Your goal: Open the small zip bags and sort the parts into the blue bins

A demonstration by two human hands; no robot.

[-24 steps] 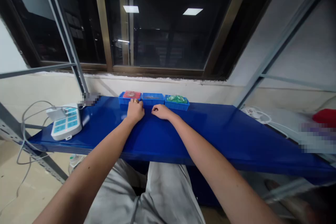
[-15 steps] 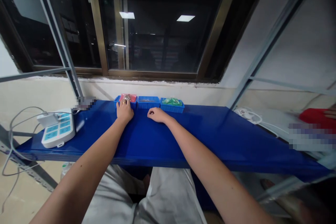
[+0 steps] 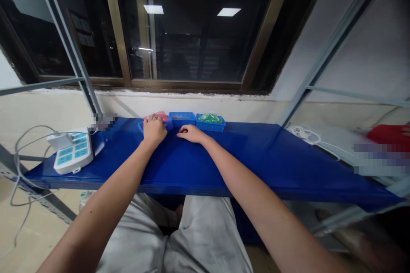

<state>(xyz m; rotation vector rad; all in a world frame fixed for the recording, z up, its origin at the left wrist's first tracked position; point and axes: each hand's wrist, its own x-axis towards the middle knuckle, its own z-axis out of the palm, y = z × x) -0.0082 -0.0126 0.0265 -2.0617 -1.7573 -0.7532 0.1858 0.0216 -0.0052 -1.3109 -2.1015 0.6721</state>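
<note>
Blue plastic is seen in a row of three small bins at the far edge of the bench [image 3: 250,158]. The left bin [image 3: 168,124], turned at an angle to the other two, is partly covered by the person's left grip [image 3: 155,131], and a pink packet [image 3: 162,115] is seen at its top. The fingers are bent over bin and packet, but whether anything is pinched between them cannot be told. In the middle bin [image 3: 182,122], thin contents are shown too small to be made out. In the right bin [image 3: 211,127], a shiny green packet [image 3: 209,118] is held. The right grip [image 3: 190,133] is placed low at the bench, just in front of the middle bin, with thumb and fingers loosely curled towards each other; whether something is held there cannot be told. At the bench's left end, a white power strip [image 3: 75,153] with blue socket panels is laid, with a white plug [image 3: 60,140] fitted; any lettering is too small to be read.
</note>
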